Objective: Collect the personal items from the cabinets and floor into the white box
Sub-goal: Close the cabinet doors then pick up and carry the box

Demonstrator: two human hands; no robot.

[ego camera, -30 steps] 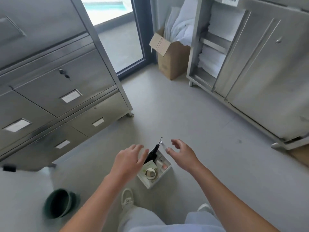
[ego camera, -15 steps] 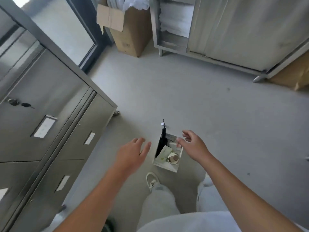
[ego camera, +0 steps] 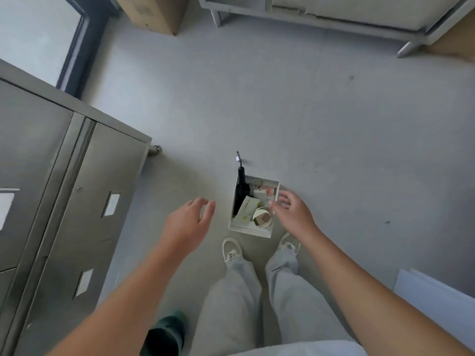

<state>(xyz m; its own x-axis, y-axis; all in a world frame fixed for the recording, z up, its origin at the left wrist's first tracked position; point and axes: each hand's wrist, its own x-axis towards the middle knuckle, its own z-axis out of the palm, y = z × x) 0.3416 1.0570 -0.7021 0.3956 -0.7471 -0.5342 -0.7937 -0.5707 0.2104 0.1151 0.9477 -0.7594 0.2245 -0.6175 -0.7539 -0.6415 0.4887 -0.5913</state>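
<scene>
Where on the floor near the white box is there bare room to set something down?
Bare floor lies beyond the white box, toward the far cabinet, and to its right. A narrower strip lies between it and the drawer cabinet. It is crowded at its near edge, by the shoes, and the box itself is full.

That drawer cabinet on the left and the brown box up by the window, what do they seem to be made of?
The drawer cabinet looks like brushed stainless steel: grey, with a dull sheen and soft reflections across its flat fronts. The brown box looks like plain corrugated cardboard: matte tan with sharp folded edges, though its surface is too blurred to confirm.
</scene>
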